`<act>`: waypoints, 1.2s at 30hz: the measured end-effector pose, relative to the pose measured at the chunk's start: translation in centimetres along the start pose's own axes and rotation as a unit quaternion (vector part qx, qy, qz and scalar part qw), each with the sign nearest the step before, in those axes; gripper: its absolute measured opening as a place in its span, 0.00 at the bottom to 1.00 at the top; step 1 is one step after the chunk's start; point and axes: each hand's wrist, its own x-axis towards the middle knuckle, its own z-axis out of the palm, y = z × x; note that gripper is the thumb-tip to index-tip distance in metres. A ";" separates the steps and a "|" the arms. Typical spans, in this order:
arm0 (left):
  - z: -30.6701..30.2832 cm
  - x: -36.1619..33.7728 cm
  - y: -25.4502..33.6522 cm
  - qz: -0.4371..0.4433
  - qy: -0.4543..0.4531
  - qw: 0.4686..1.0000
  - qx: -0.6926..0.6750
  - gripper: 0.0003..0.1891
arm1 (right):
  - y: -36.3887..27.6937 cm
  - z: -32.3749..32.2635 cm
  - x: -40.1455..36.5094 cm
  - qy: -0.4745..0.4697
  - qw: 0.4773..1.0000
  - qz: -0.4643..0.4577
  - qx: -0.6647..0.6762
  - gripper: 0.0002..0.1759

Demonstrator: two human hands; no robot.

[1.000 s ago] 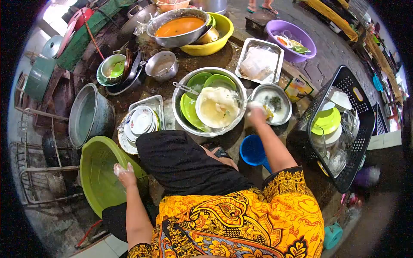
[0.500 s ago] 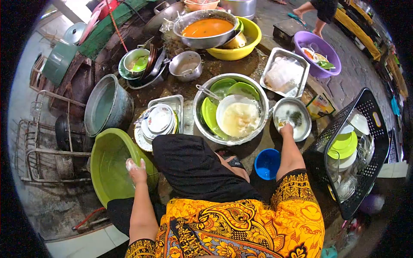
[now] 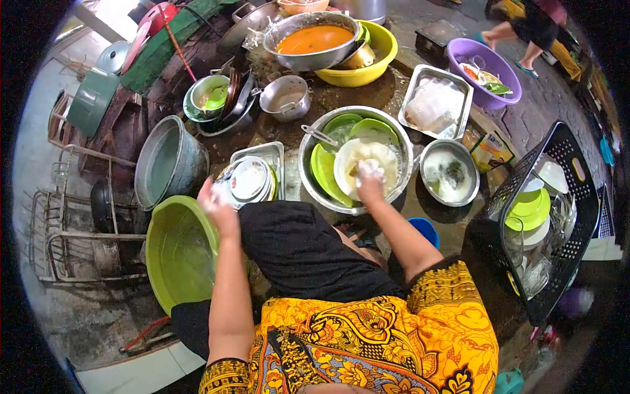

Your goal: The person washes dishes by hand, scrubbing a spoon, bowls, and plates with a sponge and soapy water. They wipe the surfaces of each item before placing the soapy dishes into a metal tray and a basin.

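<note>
My right hand [image 3: 371,188] is closed around a foamy sponge-like lump [image 3: 370,169], over the white bowl [image 3: 342,172] of cloudy water. That bowl sits in a large metal basin [image 3: 306,177] with several green plates [image 3: 323,172] and a slotted ladle [image 3: 318,135]. My left hand [image 3: 220,205], soapy and blurred, is raised between the green tub [image 3: 172,262] and a stack of white plates [image 3: 249,179]; its fingers are too smeared to read. To the right of the basin stands a metal bowl [image 3: 449,172] of suds with a dark scouring pad-like clump in it.
A black crate [image 3: 563,148] of washed-looking dishes stands at right, a blue pail [image 3: 425,231] near my knee. Behind are a metal tray [image 3: 436,102], a purple basin [image 3: 508,65], a yellow basin [image 3: 387,56] and a pot [image 3: 285,98]. A person's legs [image 3: 518,49] pass at upper right.
My right hand has moved left from the suds bowl to the white bowl in the basin. My left hand has risen from the green tub's rim toward the plate stack.
</note>
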 end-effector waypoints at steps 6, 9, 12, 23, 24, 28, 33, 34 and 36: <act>11.9 -2.3 6.8 -0.220 -0.117 0.939 -0.236 0.12 | -1.8 8.1 0.4 -0.041 0.998 -0.008 -0.046 0.29; 15.8 -4.3 2.5 -0.395 -0.163 0.839 -0.337 0.12 | -2.7 7.7 0.1 -0.074 0.995 0.021 -0.064 0.30; 16.7 -5.3 -2.7 -0.494 -0.234 0.764 -0.342 0.12 | -3.2 6.5 0.4 -0.162 0.984 0.004 -0.068 0.28; 16.5 -4.9 -4.1 -0.482 -0.283 0.812 -0.167 0.15 | -2.5 0.9 2.7 0.075 0.979 -0.191 0.012 0.28; 17.0 -5.3 -4.6 -0.478 -0.283 0.814 -0.167 0.15 | -2.8 -0.4 3.1 0.070 0.984 -0.163 0.016 0.30; 18.3 -6.1 -5.3 -0.451 -0.333 0.818 -0.128 0.16 | -2.5 -0.8 5.4 0.117 0.985 -0.106 0.070 0.35; 18.4 -5.8 -3.5 -0.444 -0.383 0.801 -0.120 0.17 | -3.2 -5.1 8.9 0.061 0.986 0.040 0.147 0.25; 18.6 -5.9 -3.5 -0.451 -0.386 0.793 -0.134 0.17 | -2.5 -5.5 9.7 0.055 0.985 0.066 0.152 0.22; 19.1 -5.9 -2.9 -0.470 -0.408 0.766 -0.157 0.22 | -1.3 -6.6 10.3 0.049 0.989 0.072 0.123 0.20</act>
